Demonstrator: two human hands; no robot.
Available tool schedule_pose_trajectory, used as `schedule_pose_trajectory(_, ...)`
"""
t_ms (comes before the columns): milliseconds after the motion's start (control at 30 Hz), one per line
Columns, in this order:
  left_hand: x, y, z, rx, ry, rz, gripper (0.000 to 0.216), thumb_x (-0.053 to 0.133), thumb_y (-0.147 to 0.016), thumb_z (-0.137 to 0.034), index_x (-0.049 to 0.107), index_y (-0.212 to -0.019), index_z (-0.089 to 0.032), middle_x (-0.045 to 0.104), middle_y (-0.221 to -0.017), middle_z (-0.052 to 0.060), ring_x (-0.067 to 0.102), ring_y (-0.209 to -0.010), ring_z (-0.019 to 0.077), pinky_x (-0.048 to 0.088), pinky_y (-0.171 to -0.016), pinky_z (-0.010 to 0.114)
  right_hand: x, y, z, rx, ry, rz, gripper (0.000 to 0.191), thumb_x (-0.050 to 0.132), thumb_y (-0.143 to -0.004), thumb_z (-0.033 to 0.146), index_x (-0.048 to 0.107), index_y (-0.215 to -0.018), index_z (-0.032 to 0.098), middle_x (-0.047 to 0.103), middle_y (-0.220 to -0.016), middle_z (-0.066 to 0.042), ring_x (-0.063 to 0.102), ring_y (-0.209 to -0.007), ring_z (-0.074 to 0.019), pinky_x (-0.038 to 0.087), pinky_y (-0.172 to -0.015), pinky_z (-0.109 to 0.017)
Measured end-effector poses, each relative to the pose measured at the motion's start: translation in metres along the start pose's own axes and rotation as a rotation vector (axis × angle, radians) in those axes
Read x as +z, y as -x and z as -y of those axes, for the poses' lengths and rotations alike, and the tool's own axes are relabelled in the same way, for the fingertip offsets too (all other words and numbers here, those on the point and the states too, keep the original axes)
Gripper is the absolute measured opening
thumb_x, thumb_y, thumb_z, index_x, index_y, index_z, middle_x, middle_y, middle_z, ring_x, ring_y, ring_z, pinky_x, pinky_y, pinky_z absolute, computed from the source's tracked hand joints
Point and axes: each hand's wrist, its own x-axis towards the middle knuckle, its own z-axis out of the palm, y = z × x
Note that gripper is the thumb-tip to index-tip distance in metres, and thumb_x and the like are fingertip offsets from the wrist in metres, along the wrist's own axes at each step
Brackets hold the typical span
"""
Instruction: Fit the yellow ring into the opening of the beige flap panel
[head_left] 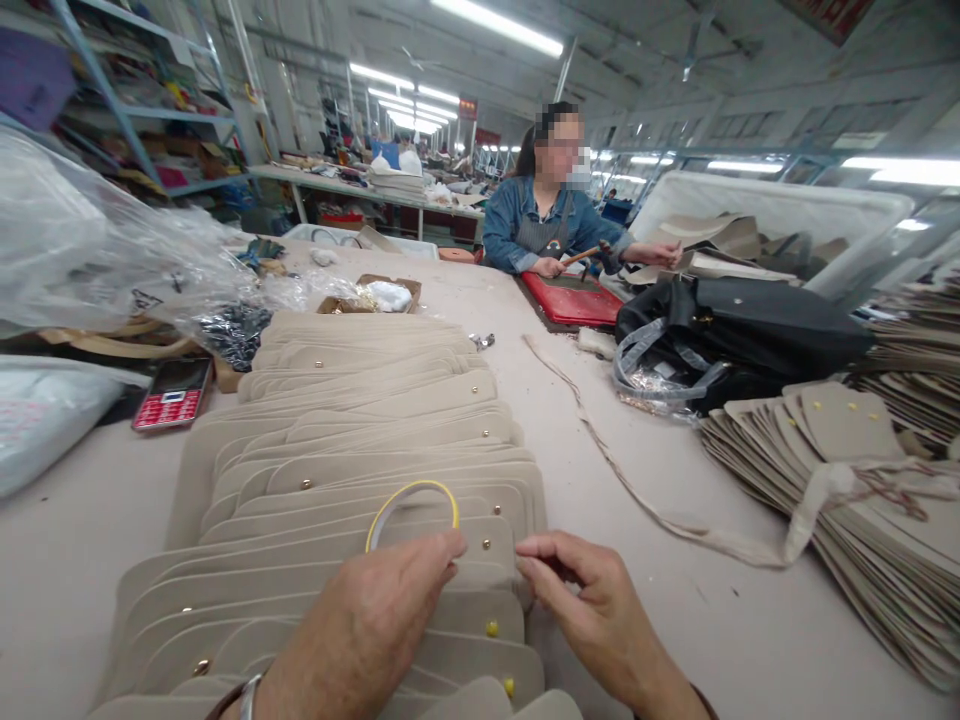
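My left hand [375, 610] is closed around a narrow roll of yellow tape [455, 500], held upright over a long row of overlapping beige panels [360, 500]. Small metal studs [487, 545] sit near the panels' rounded corners. On the nearest panels, bits of yellow tape [492, 628] show at similar spots. To the right of the roll, my right hand [592, 600] has thumb and forefinger pinched together beside the row's right edge. Whatever may be between those fingertips is too small to make out.
Across the table a person [555, 210] holds a hammer [585, 255] over a red pad [577, 300]. A black bag [750, 330] lies at right, above another fanned stack of beige panels [817, 500] and a cloth strip [675, 530]. A red phone [171, 395] and plastic bags [97, 240] are left.
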Motion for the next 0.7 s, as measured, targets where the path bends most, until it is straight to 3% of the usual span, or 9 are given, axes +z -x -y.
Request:
schedule_pose_trajectory(167, -0.001, 0.006, -0.001, 0.013, -0.015, 0.030, 0.042, 0.030, -0.102, -0.021, 0.026, -0.144, -0.015, 0.069, -0.115, 0.008, 0.069, -0.095, 0.0125, 0.053, -0.077, 0.017, 0.016, -0.010, 0.019, -0.349, -0.085, 0.019, 0.018, 0.057, -0.086, 0.012, 0.066, -0.101, 0.018, 0.070, -0.088, -0.004, 0.062, -0.074, -0.0129, 0.050, -0.070, -0.022)
schedule_pose_trajectory(300, 0.005, 0.010, -0.002, -0.027, -0.017, 0.047, 0.042, 0.028, -0.102, -0.024, 0.022, -0.143, -0.016, 0.073, -0.100, 0.005, 0.071, -0.077, 0.0146, 0.055, -0.062, 0.020, 0.026, -0.014, 0.022, -0.492, -0.037, 0.021, 0.022, 0.055, -0.086, 0.009, 0.063, -0.104, 0.018, 0.069, -0.092, -0.007, 0.062, -0.081, -0.0152, 0.051, -0.073, -0.025)
schedule_pose_trajectory(400, 0.007, 0.009, -0.005, -0.024, 0.052, 0.051, 0.036, 0.026, -0.103, -0.024, 0.024, -0.138, -0.018, 0.073, -0.093, 0.001, 0.070, -0.075, 0.0137, 0.054, -0.064, 0.019, 0.030, -0.015, 0.020, -0.563, 0.044, 0.032, 0.019, 0.051, -0.087, 0.008, 0.063, -0.097, 0.019, 0.069, -0.087, -0.006, 0.062, -0.080, -0.0152, 0.051, -0.074, -0.025)
schedule_pose_trajectory(500, 0.006, 0.007, -0.008, -0.038, 0.096, 0.060, 0.029, 0.027, -0.103, -0.024, 0.031, -0.131, -0.021, 0.071, -0.090, 0.000, 0.069, -0.075, 0.0132, 0.052, -0.062, 0.019, 0.034, -0.015, 0.019, -0.612, 0.134, -0.044, 0.015, 0.049, -0.086, 0.009, 0.060, -0.086, 0.019, 0.066, -0.075, -0.003, 0.060, -0.069, -0.0136, 0.048, -0.065, -0.023)
schedule_pose_trajectory(700, 0.007, 0.008, -0.006, -0.054, 0.000, 0.062, 0.023, 0.028, -0.097, -0.012, 0.049, -0.094, -0.022, 0.062, -0.074, -0.001, 0.062, -0.064, 0.0146, 0.044, -0.057, 0.024, 0.040, -0.013, 0.021, -0.635, 0.230, -0.161, 0.017, 0.047, -0.081, 0.006, 0.058, -0.078, 0.019, 0.063, -0.066, -0.001, 0.059, -0.061, -0.0125, 0.045, -0.059, -0.022)
